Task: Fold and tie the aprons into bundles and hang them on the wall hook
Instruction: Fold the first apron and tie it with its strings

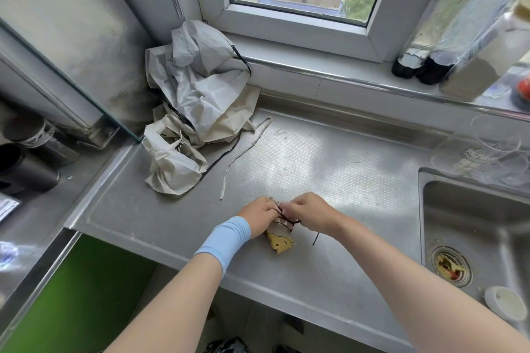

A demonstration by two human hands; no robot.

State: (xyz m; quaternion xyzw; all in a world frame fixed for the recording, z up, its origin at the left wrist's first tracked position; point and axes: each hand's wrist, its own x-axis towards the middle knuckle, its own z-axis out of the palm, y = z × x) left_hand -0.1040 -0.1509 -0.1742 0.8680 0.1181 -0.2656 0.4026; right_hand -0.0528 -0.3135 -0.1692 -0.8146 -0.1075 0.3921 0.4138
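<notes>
Folded apron bundle (279,238) on the steel counter (329,175), left of the sink (470,226). Left hand (258,216) and right hand (311,213) meet over the bundle's far end, each pinching its dark string (289,221); one loose end lies toward the sink. Pile of unfolded aprons (195,103) sits well left of the sink, in the counter's far corner.

A home kitchen: steel counter (315,163), sink (476,226), and sauce bottles (447,34) on the windowsill.
</notes>
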